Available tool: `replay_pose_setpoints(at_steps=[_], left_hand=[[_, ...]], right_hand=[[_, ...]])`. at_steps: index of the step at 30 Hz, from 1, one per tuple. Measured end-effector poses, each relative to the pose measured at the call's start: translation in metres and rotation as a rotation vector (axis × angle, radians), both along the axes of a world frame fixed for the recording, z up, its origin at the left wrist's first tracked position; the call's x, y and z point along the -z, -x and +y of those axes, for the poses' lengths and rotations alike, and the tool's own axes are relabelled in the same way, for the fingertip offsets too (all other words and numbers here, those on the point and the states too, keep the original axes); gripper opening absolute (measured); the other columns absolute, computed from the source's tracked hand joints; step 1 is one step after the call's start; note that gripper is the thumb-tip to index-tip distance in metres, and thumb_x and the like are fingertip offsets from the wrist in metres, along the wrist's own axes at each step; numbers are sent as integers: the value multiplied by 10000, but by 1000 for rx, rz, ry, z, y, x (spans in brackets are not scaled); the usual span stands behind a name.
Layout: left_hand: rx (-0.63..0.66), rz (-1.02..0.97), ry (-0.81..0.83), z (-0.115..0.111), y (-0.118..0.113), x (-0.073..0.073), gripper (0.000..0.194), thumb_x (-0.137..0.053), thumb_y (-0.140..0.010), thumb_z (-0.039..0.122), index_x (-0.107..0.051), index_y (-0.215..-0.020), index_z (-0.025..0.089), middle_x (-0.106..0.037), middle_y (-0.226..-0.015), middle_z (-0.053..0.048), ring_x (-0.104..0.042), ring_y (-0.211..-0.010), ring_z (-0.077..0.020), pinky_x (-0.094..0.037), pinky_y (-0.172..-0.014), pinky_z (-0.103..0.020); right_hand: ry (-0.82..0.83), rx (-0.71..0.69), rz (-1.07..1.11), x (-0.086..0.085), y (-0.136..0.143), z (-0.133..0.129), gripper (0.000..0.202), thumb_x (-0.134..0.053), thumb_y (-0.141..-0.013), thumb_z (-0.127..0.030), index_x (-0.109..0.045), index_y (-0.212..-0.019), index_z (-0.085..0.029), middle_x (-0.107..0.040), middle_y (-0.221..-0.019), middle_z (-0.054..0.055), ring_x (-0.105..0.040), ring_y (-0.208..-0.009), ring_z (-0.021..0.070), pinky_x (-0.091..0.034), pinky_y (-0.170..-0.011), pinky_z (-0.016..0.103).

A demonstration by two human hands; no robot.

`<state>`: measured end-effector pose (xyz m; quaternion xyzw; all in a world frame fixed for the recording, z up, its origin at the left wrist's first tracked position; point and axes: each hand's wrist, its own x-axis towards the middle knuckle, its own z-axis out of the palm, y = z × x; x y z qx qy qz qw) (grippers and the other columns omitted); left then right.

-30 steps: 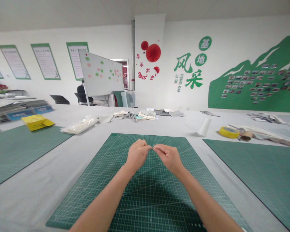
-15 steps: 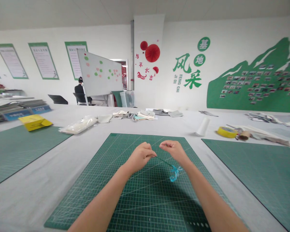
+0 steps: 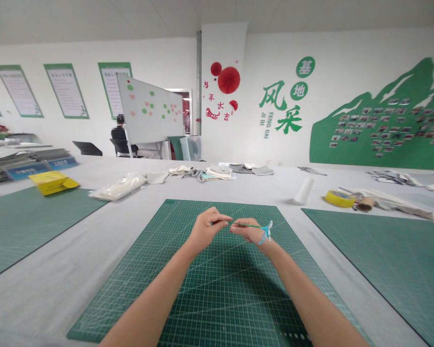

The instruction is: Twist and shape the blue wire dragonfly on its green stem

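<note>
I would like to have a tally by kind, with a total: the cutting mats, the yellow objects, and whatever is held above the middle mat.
Cutting mats: 3 (left mat, middle mat, right mat)
Yellow objects: 2 (box, tape roll)
Held: 1 (green stem with blue strands)
Total: 6

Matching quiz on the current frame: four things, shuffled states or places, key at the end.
Things
1. Green stem
2. Tape roll
3. Box
4. Plastic bag

States or places
A. Yellow, at the far edge of the left mat
B. Clear, with something whitish inside
C. One end at the fingers, light blue strands at the other
D. Beside the brown tube

Pairs: 1-C, 2-D, 3-A, 4-B
</note>
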<state>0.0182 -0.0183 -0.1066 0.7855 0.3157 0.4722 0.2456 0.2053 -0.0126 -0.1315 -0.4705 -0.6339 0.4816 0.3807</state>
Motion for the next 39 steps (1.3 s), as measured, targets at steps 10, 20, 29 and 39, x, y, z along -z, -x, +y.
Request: replay_pose_setpoints(at_steps=[10,20,29,39], left_hand=[[-113,-143,75,10,7,2,167,-557,-793,260,-703,-853,206,-490,-706,-3,-471,-639,-113,-372,-605,-233],[-138,-145,81,11,7,2,159,-564,-781,249,-705,-838,202,-493,-694,-2,-470,-640,-115,-371,-612,-232],[-134,-115,106,10,0,10,156,-565,-774,233,-704,-840,207,-513,-705,4,-499,-662,-113,-381,-629,-228],[-199,-85,147,10,-6,20,169,-556,-761,199,-711,-827,213,-531,-684,5,-512,-664,-117,-392,-628,-235]], right_hand=[[348,226,269,20,-43,20,158,-630,-659,-279,-564,-737,-158,-210,-436,-122,-134,-354,28,-92,-332,169],[-7,781,148,34,-57,32,279,-524,-711,-320,-610,-922,-158,-526,-616,5,-464,-540,131,-337,-477,237],[-466,433,83,23,2,11,547,-464,-659,-157,-525,-1199,-222,-563,-1159,51,-477,-1075,215,-340,-932,387],[-73,99,455,10,49,-22,196,-560,-767,-320,-535,-921,-203,-376,-470,-96,-228,-363,53,-166,-350,181]])
